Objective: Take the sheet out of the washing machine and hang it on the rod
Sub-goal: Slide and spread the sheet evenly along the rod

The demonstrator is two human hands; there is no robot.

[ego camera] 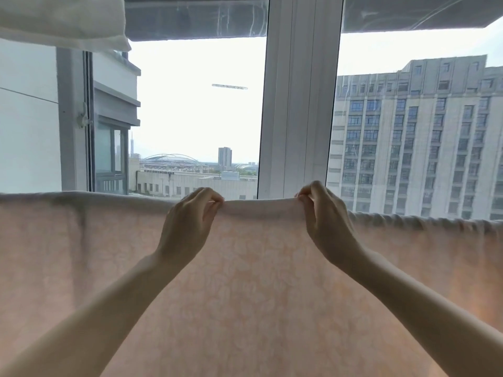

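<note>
Sheet [245, 281] draped across frame centre, top fold over hidden rod. Left hand [187, 227] and right hand [324, 221] both pinch fold, grip clamped on cloth. Hanging step, likely spreading; next: smooth bunched stretch at right.

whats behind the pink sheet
Above the pink sheet show a window frame and buildings. The sheet covers whatever it hangs over. Both hands, left and right, pinch its top fold.
</note>
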